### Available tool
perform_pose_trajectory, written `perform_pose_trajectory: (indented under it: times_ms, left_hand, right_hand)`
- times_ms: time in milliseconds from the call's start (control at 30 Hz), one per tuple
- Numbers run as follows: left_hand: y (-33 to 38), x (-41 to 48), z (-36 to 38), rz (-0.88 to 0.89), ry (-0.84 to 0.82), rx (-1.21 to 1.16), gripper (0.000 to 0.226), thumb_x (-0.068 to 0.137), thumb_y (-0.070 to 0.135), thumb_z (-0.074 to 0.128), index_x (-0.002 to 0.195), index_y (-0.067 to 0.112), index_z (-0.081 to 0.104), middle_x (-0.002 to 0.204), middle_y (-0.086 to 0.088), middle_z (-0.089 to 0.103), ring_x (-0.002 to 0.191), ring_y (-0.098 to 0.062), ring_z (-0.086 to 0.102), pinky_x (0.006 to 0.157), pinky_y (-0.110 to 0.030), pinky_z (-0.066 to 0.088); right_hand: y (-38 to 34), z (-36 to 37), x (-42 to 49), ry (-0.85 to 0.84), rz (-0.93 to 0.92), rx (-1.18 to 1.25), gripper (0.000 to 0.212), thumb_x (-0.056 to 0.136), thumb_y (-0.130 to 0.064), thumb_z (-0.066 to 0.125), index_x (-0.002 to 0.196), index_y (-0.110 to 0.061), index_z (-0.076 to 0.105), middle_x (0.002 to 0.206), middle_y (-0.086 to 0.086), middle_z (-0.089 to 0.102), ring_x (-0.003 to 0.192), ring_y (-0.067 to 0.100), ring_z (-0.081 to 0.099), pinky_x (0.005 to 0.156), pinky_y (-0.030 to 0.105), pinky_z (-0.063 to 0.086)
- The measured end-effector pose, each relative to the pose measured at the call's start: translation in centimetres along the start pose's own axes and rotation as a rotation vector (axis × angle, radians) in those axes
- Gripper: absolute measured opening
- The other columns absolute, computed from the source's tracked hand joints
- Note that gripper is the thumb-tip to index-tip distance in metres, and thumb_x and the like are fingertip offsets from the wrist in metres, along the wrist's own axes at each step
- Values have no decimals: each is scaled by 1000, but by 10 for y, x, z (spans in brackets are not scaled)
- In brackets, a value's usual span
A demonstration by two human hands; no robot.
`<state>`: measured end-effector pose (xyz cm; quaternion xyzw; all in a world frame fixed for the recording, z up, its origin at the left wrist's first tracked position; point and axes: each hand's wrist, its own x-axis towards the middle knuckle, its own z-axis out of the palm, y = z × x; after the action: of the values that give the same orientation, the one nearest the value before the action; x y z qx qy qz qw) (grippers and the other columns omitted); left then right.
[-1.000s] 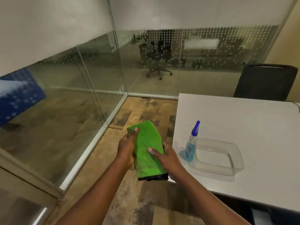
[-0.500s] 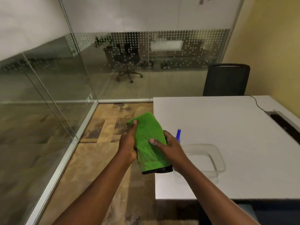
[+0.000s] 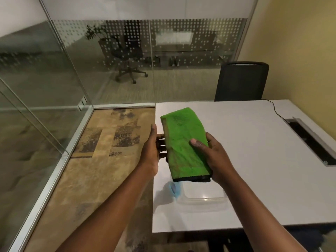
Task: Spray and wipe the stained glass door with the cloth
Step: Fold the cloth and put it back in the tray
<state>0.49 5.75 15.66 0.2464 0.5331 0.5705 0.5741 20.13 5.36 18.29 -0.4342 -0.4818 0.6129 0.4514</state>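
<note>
My right hand gripped the folded green cloth, thumb on top, its long axis pointing away from me over the white table. My left hand was relaxed at the cloth's left edge. The blurred spray bottle sat just below the cloth beside the clear tub, nearer my left hand, with the glass door well left; 0.5 s earlier the left thumb pinched the cloth too.

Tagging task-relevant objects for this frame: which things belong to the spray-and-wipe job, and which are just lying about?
Job: green cloth, gripped by right hand; left hand at its edge; spray bottle, mostly hidden; glass panels.
Lying about: clear tub; white table; black chair; cable.
</note>
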Motion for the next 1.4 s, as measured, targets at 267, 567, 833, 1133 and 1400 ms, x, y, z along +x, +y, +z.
perform_pose_trajectory:
  times_ms: [267, 567, 833, 1133, 1400]
  left_hand:
    - [-80, 51, -8, -180, 317, 177, 53, 108, 52, 30, 113, 10, 62, 120, -15, 68, 89, -24, 67, 71, -36, 50]
    - [-134, 56, -19, -347, 353, 266, 44, 109, 50, 31, 94, 22, 62, 91, -1, 70, 81, -21, 69, 64, -34, 51]
    - [-143, 48, -14, -307, 425, 303, 37, 108, 47, 39, 92, 26, 64, 92, 1, 71, 82, -18, 71, 64, -31, 52]
    - [-152, 42, -3, -249, 472, 326, 30, 110, 29, 40, 119, 9, 61, 117, -17, 67, 94, -28, 66, 83, -43, 53]
    - [-159, 39, -1, -198, 504, 401, 41, 110, 25, 38, 133, -1, 59, 126, -22, 64, 99, -30, 62, 83, -43, 50]
  right_hand:
    - [47, -118, 39, 192, 120, 6, 26, 93, -23, 71, 119, -23, 66, 112, 3, 77, 98, 24, 76, 77, 41, 62]
    - [168, -155, 67, 175, 609, -146, 32, 91, -21, 71, 120, -16, 59, 108, 12, 74, 92, 30, 74, 67, 37, 61]
    - [199, -158, 83, 148, 695, -484, 24, 95, -15, 53, 116, -6, 62, 94, 9, 66, 106, 37, 67, 96, 49, 57]
    - [210, -153, 94, 193, 772, -572, 50, 100, -32, 47, 144, -7, 43, 129, 13, 62, 110, 29, 61, 100, 44, 53]
    - [219, -156, 88, 224, 840, -639, 46, 98, -24, 49, 141, -5, 49, 132, 14, 62, 115, 31, 62, 102, 43, 52]
